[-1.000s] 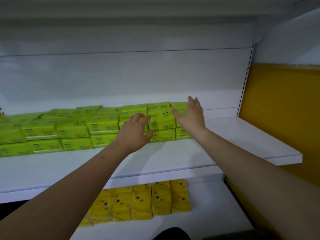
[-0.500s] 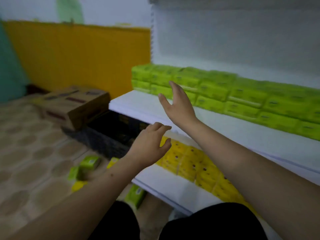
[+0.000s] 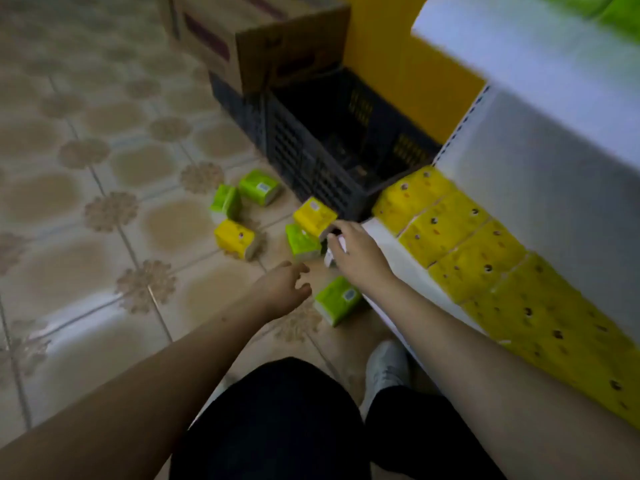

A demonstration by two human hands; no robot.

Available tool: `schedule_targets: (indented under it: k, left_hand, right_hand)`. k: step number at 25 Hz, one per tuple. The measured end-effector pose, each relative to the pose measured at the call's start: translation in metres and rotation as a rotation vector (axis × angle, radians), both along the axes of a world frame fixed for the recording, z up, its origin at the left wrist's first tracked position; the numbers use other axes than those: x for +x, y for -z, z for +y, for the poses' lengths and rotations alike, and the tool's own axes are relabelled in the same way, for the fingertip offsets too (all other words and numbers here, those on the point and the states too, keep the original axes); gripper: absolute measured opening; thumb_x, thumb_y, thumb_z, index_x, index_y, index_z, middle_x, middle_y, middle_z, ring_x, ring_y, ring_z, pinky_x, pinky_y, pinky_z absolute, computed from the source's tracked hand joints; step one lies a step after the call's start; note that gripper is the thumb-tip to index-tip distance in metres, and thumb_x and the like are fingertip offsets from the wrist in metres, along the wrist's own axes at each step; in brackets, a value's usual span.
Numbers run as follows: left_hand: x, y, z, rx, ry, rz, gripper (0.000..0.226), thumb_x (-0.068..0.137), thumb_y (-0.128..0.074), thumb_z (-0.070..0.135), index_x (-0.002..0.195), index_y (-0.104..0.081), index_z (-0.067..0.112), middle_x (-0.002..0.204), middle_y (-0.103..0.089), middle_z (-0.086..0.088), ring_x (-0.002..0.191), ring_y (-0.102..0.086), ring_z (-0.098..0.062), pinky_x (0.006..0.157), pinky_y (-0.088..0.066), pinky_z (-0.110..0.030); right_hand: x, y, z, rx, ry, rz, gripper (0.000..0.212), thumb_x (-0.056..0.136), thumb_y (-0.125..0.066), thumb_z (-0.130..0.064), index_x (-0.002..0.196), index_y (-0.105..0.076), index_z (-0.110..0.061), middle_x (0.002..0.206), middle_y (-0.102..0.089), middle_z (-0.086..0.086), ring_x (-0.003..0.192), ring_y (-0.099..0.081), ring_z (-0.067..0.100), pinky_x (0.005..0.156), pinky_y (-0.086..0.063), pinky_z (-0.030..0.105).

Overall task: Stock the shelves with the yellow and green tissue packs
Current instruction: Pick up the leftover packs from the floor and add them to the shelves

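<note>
— Tiled floor (image 3: 86,188) all round us, patterned and a bit glossy, and that's where our loose stock lies. Going left to right: a green pack (image 3: 225,202) on its edge, another green pack (image 3: 259,187) behind it, and a yellow pack (image 3: 237,239) lying flat in front.

— Then our left hand (image 3: 284,289), low over the floor, fingers loosely spread and holding nothing. What could trip us up?

— The packs are soft, slick-wrapped and scattered at odd angles. If we grab one by a corner, we'd guess it slips or squashes. The green pack by our foot (image 3: 337,299) sits just beside our shoe (image 3: 386,370); a careless step could crush it.

— And our right hand (image 3: 356,252)?

— Fingers bent, reaching at a leaning pair, a green pack against the crate (image 3: 303,241) and a yellow pack on top (image 3: 315,216). Something white shows under the fingertips; whether we've got hold of anything, we cannot tell. Pulling one could topple the other.

— Further right?

— The black crate (image 3: 311,161), then the bottom shelf (image 3: 391,251) with its yellow row (image 3: 467,251), snug, faces printed with little eyes.
</note>
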State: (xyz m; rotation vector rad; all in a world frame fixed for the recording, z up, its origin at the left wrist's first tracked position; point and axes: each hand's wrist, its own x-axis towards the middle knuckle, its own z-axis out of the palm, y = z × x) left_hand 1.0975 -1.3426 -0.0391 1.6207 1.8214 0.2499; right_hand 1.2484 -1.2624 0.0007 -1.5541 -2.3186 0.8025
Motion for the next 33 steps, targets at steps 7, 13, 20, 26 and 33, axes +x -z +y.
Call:
schedule_targets:
  k: [7, 13, 20, 26, 33]
  left_hand:
    - [0.019, 0.182, 0.041, -0.338, -0.031, -0.095, 0.057, 0.093, -0.054, 0.032, 0.143, -0.041, 0.007, 0.137, -0.052, -0.019, 0.122, -0.052, -0.033, 0.092, -0.044, -0.033]
    - [0.057, 0.233, 0.081, -0.403, -0.109, -0.286, 0.058, 0.094, -0.053, 0.031, 0.142, -0.034, 0.004, 0.133, -0.053, -0.021, 0.116, -0.055, -0.034, 0.089, -0.046, -0.035]
    - [0.038, 0.189, 0.039, -0.454, -0.822, -0.53, 0.053, 0.089, -0.057, 0.044, 0.123, -0.039, 0.007, 0.116, -0.058, -0.021, 0.09, -0.066, -0.037, 0.071, -0.06, -0.047]
    - [-0.008, 0.035, -0.016, -0.239, -0.829, -0.713, 0.058, 0.087, -0.066, 0.045, 0.138, -0.042, 0.03, 0.116, -0.059, -0.012, 0.083, -0.068, -0.03, 0.075, -0.06, -0.044]
    - [0.021, -0.172, -0.08, 0.285, -0.348, -0.668, 0.038, 0.082, -0.074, 0.039, 0.114, -0.057, 0.03, 0.09, -0.057, 0.0, 0.087, -0.068, -0.024, 0.078, -0.06, -0.043]
  right_hand:
    - [0.019, 0.221, 0.017, -0.64, 0.296, -0.417, 0.055, 0.101, -0.04, -0.037, 0.143, -0.038, -0.001, 0.147, -0.04, 0.022, 0.135, -0.041, 0.034, 0.11, -0.033, 0.036]
    - [0.03, 0.275, 0.056, -0.666, 0.468, -0.359, 0.059, 0.101, -0.038, -0.044, 0.144, -0.039, -0.004, 0.148, -0.039, 0.022, 0.136, -0.039, 0.035, 0.11, -0.03, 0.036]
    - [0.018, 0.226, 0.016, -0.616, 0.567, 0.069, 0.035, 0.096, -0.047, -0.036, 0.116, -0.054, -0.008, 0.114, -0.063, 0.013, 0.104, -0.06, 0.027, 0.093, -0.048, 0.039]
    - [0.0, 0.072, -0.021, -0.497, 0.42, 0.335, 0.029, 0.094, -0.046, -0.048, 0.106, -0.054, -0.023, 0.11, -0.06, 0.003, 0.107, -0.059, 0.025, 0.095, -0.048, 0.045]
    - [0.064, -0.139, -0.096, -0.176, 0.299, 0.692, 0.018, 0.1, -0.045, -0.04, 0.102, -0.062, -0.033, 0.109, -0.058, -0.009, 0.109, -0.057, 0.014, 0.1, -0.047, 0.047]
